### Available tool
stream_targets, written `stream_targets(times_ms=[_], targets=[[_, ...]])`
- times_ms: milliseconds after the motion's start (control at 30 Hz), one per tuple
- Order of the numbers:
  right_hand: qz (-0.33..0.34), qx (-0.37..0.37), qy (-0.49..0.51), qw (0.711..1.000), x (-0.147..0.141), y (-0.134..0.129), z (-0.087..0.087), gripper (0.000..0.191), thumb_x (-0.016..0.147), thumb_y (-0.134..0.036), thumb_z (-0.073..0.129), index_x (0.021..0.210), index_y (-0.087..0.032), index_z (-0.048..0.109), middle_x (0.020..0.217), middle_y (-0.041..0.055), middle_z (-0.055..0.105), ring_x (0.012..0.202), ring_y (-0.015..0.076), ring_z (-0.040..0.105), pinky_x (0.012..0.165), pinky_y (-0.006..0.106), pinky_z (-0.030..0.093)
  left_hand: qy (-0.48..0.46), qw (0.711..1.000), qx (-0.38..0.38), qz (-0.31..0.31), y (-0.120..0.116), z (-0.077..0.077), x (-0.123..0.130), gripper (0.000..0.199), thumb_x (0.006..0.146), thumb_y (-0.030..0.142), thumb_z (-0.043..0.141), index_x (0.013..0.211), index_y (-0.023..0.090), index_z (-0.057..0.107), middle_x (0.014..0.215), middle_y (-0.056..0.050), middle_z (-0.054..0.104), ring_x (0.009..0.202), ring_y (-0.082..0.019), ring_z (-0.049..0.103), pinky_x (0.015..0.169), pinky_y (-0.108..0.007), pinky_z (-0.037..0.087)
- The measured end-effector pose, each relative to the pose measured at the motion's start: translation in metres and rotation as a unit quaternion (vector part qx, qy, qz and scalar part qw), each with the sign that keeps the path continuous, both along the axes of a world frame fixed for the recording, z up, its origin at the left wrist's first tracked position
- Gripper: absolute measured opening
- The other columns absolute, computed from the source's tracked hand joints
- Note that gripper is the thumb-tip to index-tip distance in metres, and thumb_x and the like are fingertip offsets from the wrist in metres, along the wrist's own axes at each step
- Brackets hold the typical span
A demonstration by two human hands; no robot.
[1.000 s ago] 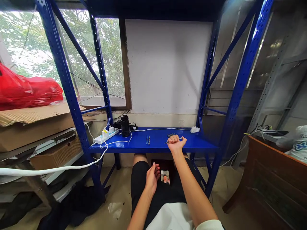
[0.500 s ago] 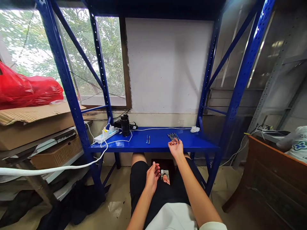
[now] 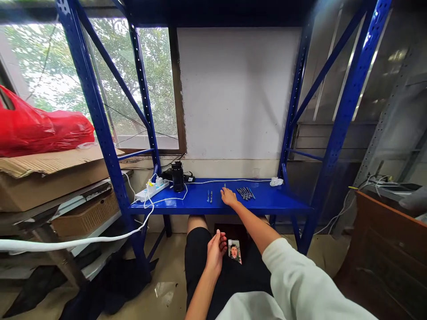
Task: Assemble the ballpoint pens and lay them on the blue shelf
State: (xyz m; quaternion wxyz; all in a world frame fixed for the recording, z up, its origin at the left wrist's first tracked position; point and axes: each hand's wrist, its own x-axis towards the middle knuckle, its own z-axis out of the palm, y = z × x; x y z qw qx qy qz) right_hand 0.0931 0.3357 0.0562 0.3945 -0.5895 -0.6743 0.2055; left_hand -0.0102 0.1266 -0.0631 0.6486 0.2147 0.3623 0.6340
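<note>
My right hand (image 3: 228,197) reaches over the blue shelf with its fingers closed around a pen (image 3: 224,186), whose tip shows beyond the knuckles. Two pens (image 3: 209,196) lie side by side to the left of that hand, one of them bluish. To its right several dark and blue pens (image 3: 246,193) rest in a slanted row. Low above my lap, my left hand (image 3: 216,250) hangs with loosely curled fingers, thumb apart, and nothing visible in it.
A black bottle (image 3: 178,176) and a white power strip (image 3: 151,190) stand on the left of the blue shelf (image 3: 193,205). White crumpled material (image 3: 276,181) lies at its back right. A phone (image 3: 235,251) showing a picture lies between my legs. Blue posts (image 3: 336,138) frame both sides.
My right hand has moved left from the row of pens, turned palm down, and now has a pen on the shelf between the two groups. My left hand stays nearly still.
</note>
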Motion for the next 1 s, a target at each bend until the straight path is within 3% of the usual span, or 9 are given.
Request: stream_targets(times_ms=[133, 300, 433, 533, 633, 733, 867, 1000], targets=[[0.010, -0.035, -0.117, 0.993, -0.014, 0.008, -0.015, 0.043, 0.104, -0.041, 0.069, 0.141, -0.019, 0.063, 0.152, 0.0128, 0.058, 0.137, 0.0329, 0.058, 0.116, 0.060, 0.047, 0.016, 1.000, -0.006, -0.004, -0.003, 0.001, -0.001, 0.063, 0.063, 0.067, 0.095, 0.092, 0.014, 0.077, 0.082, -0.008, 0.075, 0.065, -0.014, 0.066, 0.063, -0.025, 0.046], [0.060, -0.030, -0.186, 0.980, -0.024, 0.015, -0.025, 0.053, 0.107, -0.049, 0.062, 0.151, -0.021, 0.057, 0.162, 0.0137, 0.051, 0.148, 0.0345, 0.049, 0.124, 0.063, 0.034, 0.003, 1.000, -0.002, -0.011, -0.006, 0.004, -0.001, 0.060, 0.063, 0.064, 0.097, 0.089, 0.014, 0.078, 0.080, -0.007, 0.074, 0.064, -0.013, 0.065, 0.062, -0.023, 0.046], [0.079, -0.004, -0.206, 0.975, -0.008, 0.019, -0.023, 0.051, 0.113, -0.049, 0.044, 0.157, -0.024, 0.053, 0.162, 0.0114, 0.054, 0.150, 0.0263, 0.048, 0.125, 0.045, 0.034, -0.011, 1.000, 0.008, -0.014, -0.008, 0.007, 0.000, 0.056, 0.066, 0.060, 0.097, 0.089, 0.013, 0.079, 0.080, -0.007, 0.074, 0.064, -0.012, 0.065, 0.062, -0.022, 0.047], [0.023, 0.019, -0.216, 0.976, 0.020, 0.014, -0.022, 0.049, 0.112, -0.042, 0.044, 0.155, -0.020, 0.055, 0.160, 0.0163, 0.054, 0.152, 0.0271, 0.044, 0.125, 0.041, 0.031, -0.023, 0.999, 0.010, -0.019, -0.009, 0.008, 0.000, 0.055, 0.065, 0.059, 0.098, 0.088, 0.013, 0.079, 0.079, -0.006, 0.074, 0.064, -0.012, 0.064, 0.062, -0.022, 0.048], [-0.062, 0.042, -0.223, 0.972, 0.053, 0.004, -0.025, 0.047, 0.104, -0.031, 0.057, 0.149, -0.014, 0.057, 0.158, 0.0237, 0.050, 0.153, 0.0351, 0.036, 0.126, 0.049, 0.024, -0.031, 0.999, 0.013, -0.024, -0.009, 0.008, 0.001, 0.056, 0.063, 0.059, 0.099, 0.088, 0.013, 0.079, 0.079, -0.005, 0.073, 0.065, -0.011, 0.064, 0.062, -0.022, 0.048], [-0.135, 0.053, -0.221, 0.964, 0.078, -0.004, -0.027, 0.046, 0.101, -0.027, 0.059, 0.144, -0.011, 0.058, 0.155, 0.0275, 0.048, 0.149, 0.0400, 0.035, 0.122, 0.055, 0.024, -0.030, 0.999, 0.018, -0.024, -0.008, 0.007, 0.003, 0.058, 0.062, 0.059, 0.100, 0.088, 0.012, 0.079, 0.079, -0.005, 0.073, 0.065, -0.010, 0.063, 0.061, -0.021, 0.047], [-0.189, 0.051, -0.211, 0.958, 0.088, -0.010, -0.027, 0.039, 0.100, -0.028, 0.058, 0.133, -0.008, 0.062, 0.142, 0.0321, 0.056, 0.139, 0.0434, 0.044, 0.114, 0.058, 0.031, -0.029, 0.999, 0.019, -0.025, -0.008, 0.007, 0.004, 0.060, 0.060, 0.060, 0.101, 0.088, 0.011, 0.079, 0.078, -0.005, 0.072, 0.065, -0.010, 0.062, 0.060, -0.021, 0.047], [-0.196, 0.059, -0.204, 0.957, 0.088, -0.009, -0.028, 0.032, 0.099, -0.028, 0.059, 0.125, -0.011, 0.066, 0.135, 0.0308, 0.062, 0.136, 0.0431, 0.046, 0.112, 0.058, 0.030, -0.020, 0.999, 0.018, -0.022, -0.009, 0.008, 0.002, 0.061, 0.060, 0.062, 0.100, 0.087, 0.012, 0.079, 0.077, -0.006, 0.072, 0.066, -0.011, 0.063, 0.061, -0.021, 0.048]])
